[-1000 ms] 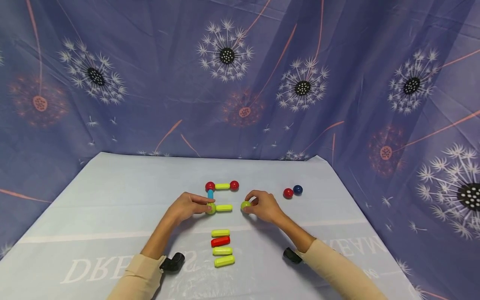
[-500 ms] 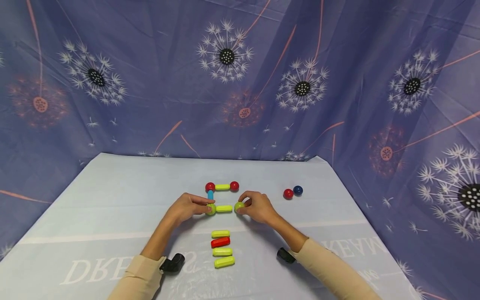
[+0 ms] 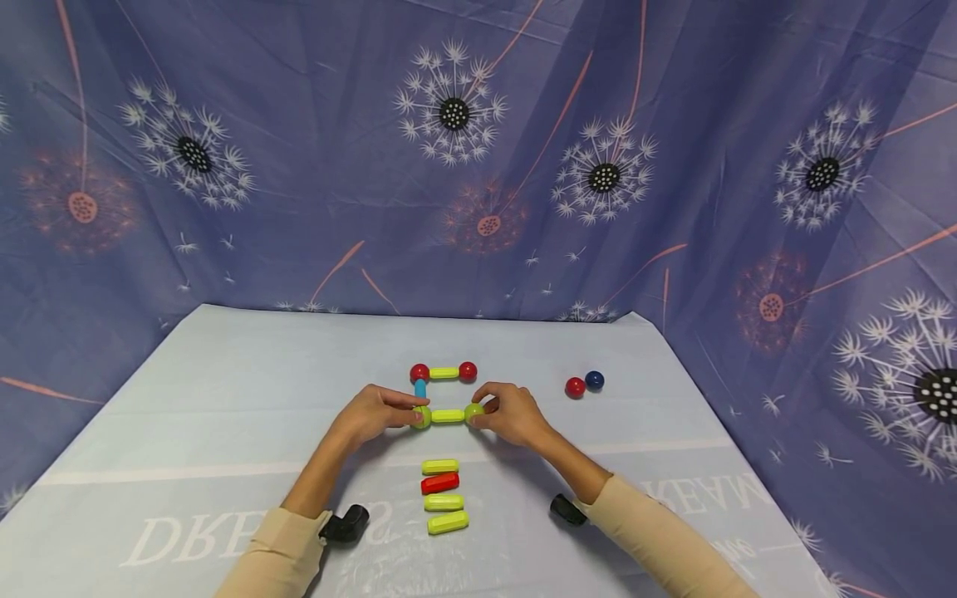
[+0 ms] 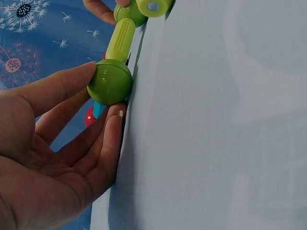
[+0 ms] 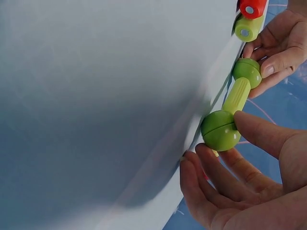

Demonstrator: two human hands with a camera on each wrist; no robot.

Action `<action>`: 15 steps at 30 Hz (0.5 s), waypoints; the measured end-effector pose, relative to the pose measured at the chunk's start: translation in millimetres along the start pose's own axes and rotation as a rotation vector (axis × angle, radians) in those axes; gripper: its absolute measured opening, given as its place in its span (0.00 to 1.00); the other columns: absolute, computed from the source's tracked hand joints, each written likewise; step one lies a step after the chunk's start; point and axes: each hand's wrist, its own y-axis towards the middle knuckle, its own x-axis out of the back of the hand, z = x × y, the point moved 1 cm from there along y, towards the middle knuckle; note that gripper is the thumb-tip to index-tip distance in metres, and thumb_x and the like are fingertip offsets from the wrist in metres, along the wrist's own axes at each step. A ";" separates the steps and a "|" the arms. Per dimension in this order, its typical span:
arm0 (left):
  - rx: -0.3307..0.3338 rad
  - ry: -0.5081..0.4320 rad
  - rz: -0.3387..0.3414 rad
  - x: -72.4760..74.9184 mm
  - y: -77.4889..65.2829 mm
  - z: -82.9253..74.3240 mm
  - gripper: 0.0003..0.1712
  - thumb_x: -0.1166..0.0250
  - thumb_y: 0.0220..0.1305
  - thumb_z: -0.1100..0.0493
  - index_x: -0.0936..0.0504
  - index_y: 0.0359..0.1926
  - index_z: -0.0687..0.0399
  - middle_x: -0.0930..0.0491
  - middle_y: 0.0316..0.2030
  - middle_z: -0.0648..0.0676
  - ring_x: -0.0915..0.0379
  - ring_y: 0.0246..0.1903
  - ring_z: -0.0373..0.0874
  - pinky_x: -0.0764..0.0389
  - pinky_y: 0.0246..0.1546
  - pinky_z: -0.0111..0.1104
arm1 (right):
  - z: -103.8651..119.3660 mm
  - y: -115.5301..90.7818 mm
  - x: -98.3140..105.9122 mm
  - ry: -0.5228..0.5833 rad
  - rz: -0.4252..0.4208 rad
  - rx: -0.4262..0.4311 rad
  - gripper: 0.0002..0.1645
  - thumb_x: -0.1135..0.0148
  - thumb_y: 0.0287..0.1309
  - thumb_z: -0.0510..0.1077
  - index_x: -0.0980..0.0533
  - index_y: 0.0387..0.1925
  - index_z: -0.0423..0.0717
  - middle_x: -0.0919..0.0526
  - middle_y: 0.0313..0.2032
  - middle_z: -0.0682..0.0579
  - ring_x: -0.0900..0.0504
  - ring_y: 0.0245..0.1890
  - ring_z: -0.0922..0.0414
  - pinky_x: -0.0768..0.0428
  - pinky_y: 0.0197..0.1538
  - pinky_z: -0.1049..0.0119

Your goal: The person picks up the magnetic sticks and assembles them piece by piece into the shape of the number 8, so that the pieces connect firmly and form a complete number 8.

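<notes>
My left hand pinches a green ball between thumb and fingers. My right hand holds a second green ball the same way. Between the two balls lies a yellow-green rod, its ends meeting both of them. A blue rod runs from the left green ball up to a red ball. From there another yellow-green rod leads to a further red ball. The fingers partly cover both green balls in the head view.
Nearer the body, several loose rods lie in a column, among them a red rod and a yellow-green rod. A loose red ball and a dark blue ball sit at the right. A patterned curtain hangs behind the table.
My right hand has moved left with its green ball, closing the gap to the yellow-green rod's right end. My left hand has stayed in place on its ball.
</notes>
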 end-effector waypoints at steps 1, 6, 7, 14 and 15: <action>-0.001 0.003 -0.001 -0.1 -0.1 -0.3 0.17 0.24 0.58 0.51 0.09 0.50 0.46 0.11 0.45 0.48 0.20 0.44 0.42 0.22 0.48 0.41 | 0.3 -0.1 0.0 -0.001 -0.001 0.000 0.16 0.24 0.54 0.46 0.15 0.44 0.50 0.10 0.39 0.49 0.15 0.41 0.54 0.24 0.47 0.54; -0.008 0.020 -0.005 -0.2 -0.2 -1.1 0.17 0.25 0.59 0.52 0.09 0.50 0.47 0.11 0.45 0.48 0.20 0.44 0.42 0.22 0.46 0.38 | 0.8 -0.3 -0.1 -0.004 -0.003 -0.008 0.15 0.24 0.54 0.46 0.15 0.44 0.51 0.10 0.39 0.49 0.16 0.42 0.53 0.26 0.49 0.52; -0.010 0.021 -0.006 -0.2 -0.2 -1.2 0.17 0.25 0.59 0.52 0.10 0.50 0.47 0.11 0.45 0.48 0.20 0.44 0.42 0.22 0.46 0.38 | 0.8 -0.3 -0.1 -0.004 -0.004 -0.009 0.15 0.24 0.54 0.46 0.15 0.44 0.51 0.10 0.39 0.49 0.16 0.42 0.53 0.25 0.49 0.53; -0.015 0.015 -0.007 -0.4 -0.9 -1.3 0.18 0.25 0.59 0.52 0.10 0.50 0.47 0.11 0.45 0.49 0.20 0.44 0.42 0.22 0.46 0.38 | -0.4 0.4 0.0 -0.006 -0.001 -0.001 0.16 0.24 0.54 0.46 0.15 0.45 0.51 0.10 0.39 0.49 0.16 0.41 0.53 0.24 0.48 0.53; -0.015 0.012 -0.006 -0.5 -0.9 -1.1 0.18 0.25 0.59 0.52 0.10 0.50 0.47 0.11 0.45 0.49 0.20 0.44 0.42 0.22 0.46 0.38 | -0.4 0.4 0.2 -0.005 -0.001 0.002 0.16 0.24 0.54 0.46 0.15 0.46 0.50 0.11 0.39 0.49 0.16 0.41 0.54 0.24 0.48 0.54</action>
